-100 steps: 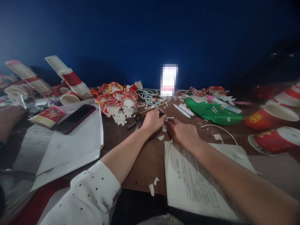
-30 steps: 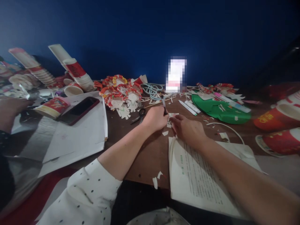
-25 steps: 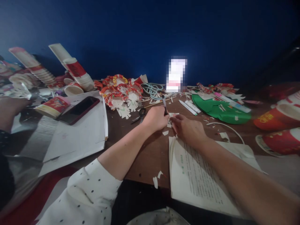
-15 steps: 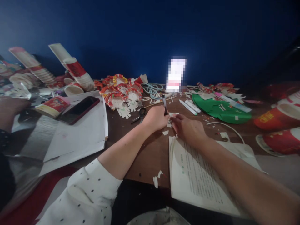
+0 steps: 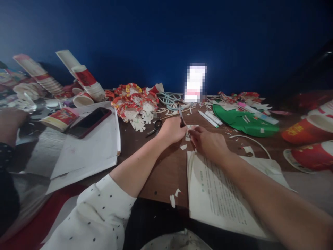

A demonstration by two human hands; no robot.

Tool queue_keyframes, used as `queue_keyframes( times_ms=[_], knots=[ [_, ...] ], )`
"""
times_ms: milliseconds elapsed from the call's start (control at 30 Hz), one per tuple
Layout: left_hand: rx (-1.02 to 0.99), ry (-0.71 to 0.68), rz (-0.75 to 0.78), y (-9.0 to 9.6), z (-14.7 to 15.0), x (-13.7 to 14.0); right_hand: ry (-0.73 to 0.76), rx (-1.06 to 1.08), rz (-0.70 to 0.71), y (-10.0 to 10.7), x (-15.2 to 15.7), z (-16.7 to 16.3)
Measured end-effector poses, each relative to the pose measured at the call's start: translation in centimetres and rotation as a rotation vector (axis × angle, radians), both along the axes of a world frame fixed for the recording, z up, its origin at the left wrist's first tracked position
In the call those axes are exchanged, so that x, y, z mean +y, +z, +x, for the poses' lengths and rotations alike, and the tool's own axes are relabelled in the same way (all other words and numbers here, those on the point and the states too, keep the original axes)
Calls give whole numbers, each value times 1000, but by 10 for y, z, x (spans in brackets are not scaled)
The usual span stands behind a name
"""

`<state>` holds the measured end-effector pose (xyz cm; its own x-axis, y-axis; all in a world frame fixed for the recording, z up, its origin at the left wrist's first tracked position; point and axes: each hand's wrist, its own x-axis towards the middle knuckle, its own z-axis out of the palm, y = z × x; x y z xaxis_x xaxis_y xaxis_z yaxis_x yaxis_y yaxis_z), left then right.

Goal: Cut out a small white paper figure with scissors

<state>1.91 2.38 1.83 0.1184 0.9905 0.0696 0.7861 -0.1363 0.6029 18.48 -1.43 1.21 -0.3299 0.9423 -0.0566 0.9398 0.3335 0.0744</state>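
My left hand (image 5: pixel 172 131) is closed around a slim, dark, grey-ended tool (image 5: pixel 181 116), which leans up and away; I cannot make out its exact kind. Close beside it, my right hand (image 5: pixel 209 140) pinches a small piece of white paper (image 5: pixel 187 138) with dark marks on it. The fingers of both hands nearly meet over this piece, and parts of it are hidden by them. Just below lies a loose paper scrap (image 5: pixel 183 147). Dark-handled scissors (image 5: pixel 156 128) rest on the table left of my left hand.
An open book (image 5: pixel 215 194) lies under my right forearm. Paper cups (image 5: pixel 88 81), a phone (image 5: pixel 90 122) and white sheets (image 5: pixel 85 156) stand left. Red-and-white paper crafts (image 5: pixel 135 104), markers (image 5: pixel 209 118), green paper (image 5: pixel 241 121) and a lit, blurred screen (image 5: pixel 195 83) sit behind. Another person's hand (image 5: pixel 11 121) shows far left.
The tool in my left hand has tilted slightly to the left at its far end. Both hands stay almost in place, and the view has shifted a little.
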Motion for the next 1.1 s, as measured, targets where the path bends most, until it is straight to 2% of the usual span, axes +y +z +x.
queue_keyframes(
  times_ms=[200,333,500,567,800,900,1000,1100],
  knots=[
    [11,181,235,-13,-3,6,-2,80,29,-6,1,3],
    [44,231,199,-21,-2,10,-2,203,101,-14,4,7],
    [87,269,176,-25,-3,14,-33,410,289,-19,7,12],
    [113,284,146,-24,-4,16,-61,460,322,-19,9,15],
    [191,302,43,-20,-13,22,-201,399,179,-17,16,21],
    [229,278,119,-18,-13,18,-238,369,129,-15,15,19],
    [263,210,239,-18,-9,12,-260,383,106,-14,16,19],
    [277,92,159,-21,-1,7,-258,432,116,-18,19,21]
  ],
)
